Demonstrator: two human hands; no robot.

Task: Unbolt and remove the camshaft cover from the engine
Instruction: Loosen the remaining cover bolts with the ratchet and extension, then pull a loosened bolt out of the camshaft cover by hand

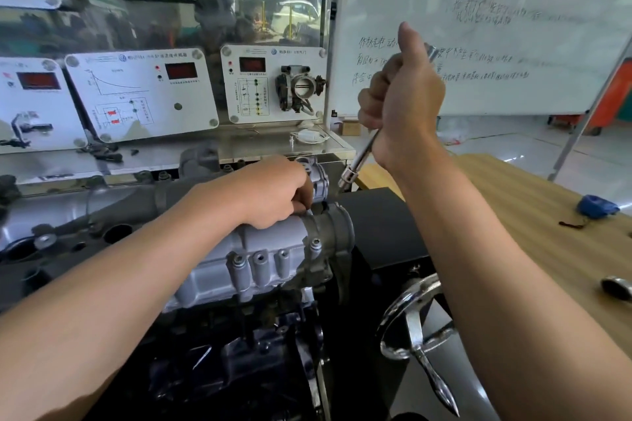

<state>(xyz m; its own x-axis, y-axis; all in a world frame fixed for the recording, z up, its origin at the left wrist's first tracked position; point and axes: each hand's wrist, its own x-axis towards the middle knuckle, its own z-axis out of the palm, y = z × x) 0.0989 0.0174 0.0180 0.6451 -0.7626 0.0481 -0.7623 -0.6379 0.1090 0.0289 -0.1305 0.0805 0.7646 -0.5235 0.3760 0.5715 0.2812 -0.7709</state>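
Cover: camshaft cover (266, 243) sits on top of the engine (239, 352) | Right hand (403, 102): clenched round a socket wrench (359, 157), raised clear of the cover | Left hand (270, 195): fingers curled at the cover's far end, possibly on a bolt, cannot tell | Tip: seat the socket square before turning.

the camshaft cover (273, 239) is silver-grey cast metal, seated lengthwise on top of the dark engine (239, 359), upright bolt bosses along its near edge. my right hand (400, 102) grips the chrome socket wrench (358, 161), tilted socket-down, above the cover's right end.
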